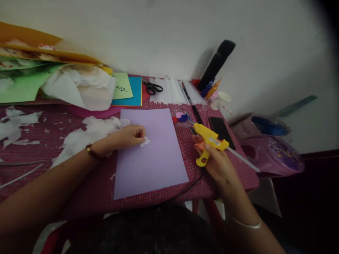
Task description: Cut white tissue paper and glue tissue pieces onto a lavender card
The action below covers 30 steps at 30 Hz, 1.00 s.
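Note:
A lilac sheet of paper [156,158] lies on the red checked tablecloth in front of me. Over its upper left part is my left hand [132,136], fingers curled and pinching a small white tissue piece [145,141]. To the right of the sheet, my right hand [215,160] is wrapped round the handle of a yellow glue gun [209,135]. The gun's nozzle points up and left, and a long glue stick [243,158] sticks out of its back. Torn white tissue [76,141] lies beside the sheet, partly behind my left forearm.
Behind the sheet are black scissors [152,87], white sticks [172,91] and coloured papers [135,91]. A dark phone-like object [221,131] lies beyond the glue gun. A pink container [275,155] stands off the table's right edge. The gun's cord crosses the front edge.

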Motion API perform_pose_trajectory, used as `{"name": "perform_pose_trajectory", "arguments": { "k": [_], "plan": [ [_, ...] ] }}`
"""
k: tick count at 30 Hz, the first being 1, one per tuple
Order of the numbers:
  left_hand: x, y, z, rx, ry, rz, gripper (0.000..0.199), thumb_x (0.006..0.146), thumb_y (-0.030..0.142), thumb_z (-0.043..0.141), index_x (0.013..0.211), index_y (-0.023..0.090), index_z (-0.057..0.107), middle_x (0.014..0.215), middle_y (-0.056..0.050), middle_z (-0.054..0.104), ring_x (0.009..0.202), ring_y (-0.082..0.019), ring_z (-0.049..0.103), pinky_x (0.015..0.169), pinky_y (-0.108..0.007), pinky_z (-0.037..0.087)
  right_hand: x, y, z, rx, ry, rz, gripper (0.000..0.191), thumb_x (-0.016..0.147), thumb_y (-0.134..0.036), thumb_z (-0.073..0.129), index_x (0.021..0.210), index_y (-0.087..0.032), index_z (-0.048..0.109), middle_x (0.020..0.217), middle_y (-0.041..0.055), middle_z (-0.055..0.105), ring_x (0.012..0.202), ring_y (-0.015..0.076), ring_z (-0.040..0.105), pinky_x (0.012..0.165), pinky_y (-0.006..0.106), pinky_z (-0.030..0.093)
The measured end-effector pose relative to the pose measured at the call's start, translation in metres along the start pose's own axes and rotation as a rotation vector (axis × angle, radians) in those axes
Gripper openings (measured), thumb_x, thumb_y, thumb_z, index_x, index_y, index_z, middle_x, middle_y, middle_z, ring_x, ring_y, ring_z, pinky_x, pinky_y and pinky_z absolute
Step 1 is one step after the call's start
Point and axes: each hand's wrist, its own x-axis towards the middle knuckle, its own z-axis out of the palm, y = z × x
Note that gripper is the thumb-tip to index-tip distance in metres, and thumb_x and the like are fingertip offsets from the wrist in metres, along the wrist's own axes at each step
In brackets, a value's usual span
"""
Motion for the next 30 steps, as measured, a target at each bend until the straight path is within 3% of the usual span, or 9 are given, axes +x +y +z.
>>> {"name": "perform_pose_trajectory", "arguments": {
  "k": [3, 6, 10, 15, 19, 25, 30],
  "plan": [
    [0.001, -0.003, 0.004, -0.024, 0.020, 0.002, 0.014, 0.073, 0.026, 0.054, 0.084, 0.018, 0.055, 0.066, 0.002, 0.054, 0.059, -0.011, 0.048, 0.058, -0.023, 0.038, 0.001, 0.000, -0.009, -0.014, 0.052, -0.035, 0.014, 0.072, -0.034, 0.083, 0.080, -0.028, 0.074, 0.109, 0.0019, 0.076, 0.119, 0.0240, 0.065, 0.113, 0.041, 0.046],
    [-0.004, 0.000, 0.008, 0.056, 0.058, 0.052, 0.029, 0.073, 0.020, 0.050, 0.099, 0.016, 0.063, 0.075, -0.001, 0.063, 0.065, -0.013, 0.054, 0.065, -0.026, 0.043, -0.002, -0.004, -0.011, -0.010, 0.046, -0.008, 0.010, 0.077, -0.032, 0.080, 0.084, -0.027, 0.075, 0.102, 0.0020, 0.075, 0.106, 0.0237, 0.070, 0.103, 0.045, 0.055],
    [-0.015, 0.000, 0.014, 0.218, 0.124, 0.193, 0.021, 0.081, 0.019, 0.045, 0.086, 0.016, 0.065, 0.087, -0.006, 0.066, 0.076, -0.016, 0.058, 0.073, -0.030, 0.045, 0.001, -0.010, 0.007, 0.023, -0.021, 0.001, 0.015, 0.077, -0.028, 0.079, 0.092, -0.027, 0.076, 0.095, 0.0009, 0.075, 0.094, 0.0209, 0.072, 0.102, 0.044, 0.056],
    [-0.024, -0.009, 0.020, 0.220, 0.224, 0.256, 0.019, 0.085, 0.017, 0.046, 0.087, 0.018, 0.064, 0.088, -0.004, 0.064, 0.079, -0.016, 0.059, 0.076, -0.030, 0.047, 0.038, -0.006, 0.043, 0.019, -0.092, 0.008, 0.012, 0.074, -0.029, 0.079, 0.082, -0.025, 0.072, 0.085, 0.0004, 0.075, 0.086, 0.0187, 0.072, 0.094, 0.039, 0.058],
    [-0.025, -0.009, 0.019, 0.200, 0.219, 0.273, 0.018, 0.086, 0.015, 0.045, 0.085, 0.017, 0.063, 0.089, -0.004, 0.064, 0.081, -0.016, 0.060, 0.078, -0.031, 0.047, 0.076, 0.001, 0.062, -0.014, -0.096, 0.078, 0.022, 0.069, -0.033, 0.079, 0.086, -0.024, 0.070, 0.082, 0.0016, 0.076, 0.082, 0.0208, 0.073, 0.082, 0.038, 0.059],
    [-0.026, -0.005, 0.019, 0.146, 0.213, 0.244, 0.017, 0.086, 0.013, 0.046, 0.084, 0.018, 0.063, 0.088, -0.003, 0.063, 0.079, -0.015, 0.059, 0.075, -0.030, 0.045, 0.106, 0.008, 0.076, 0.070, -0.112, 0.056, 0.031, 0.063, -0.034, 0.084, 0.087, -0.025, 0.065, 0.081, -0.0024, 0.076, 0.079, 0.0170, 0.073, 0.078, 0.033, 0.058],
    [-0.026, -0.007, 0.018, 0.114, 0.195, 0.234, 0.016, 0.085, 0.013, 0.047, 0.083, 0.018, 0.062, 0.087, -0.002, 0.064, 0.076, -0.014, 0.059, 0.073, -0.029, 0.045, 0.118, 0.009, 0.075, 0.096, 0.012, -0.022, 0.025, 0.064, -0.032, 0.080, 0.082, -0.025, 0.065, 0.079, -0.0020, 0.075, 0.078, 0.0186, 0.073, 0.077, 0.033, 0.059]
  ]
}}
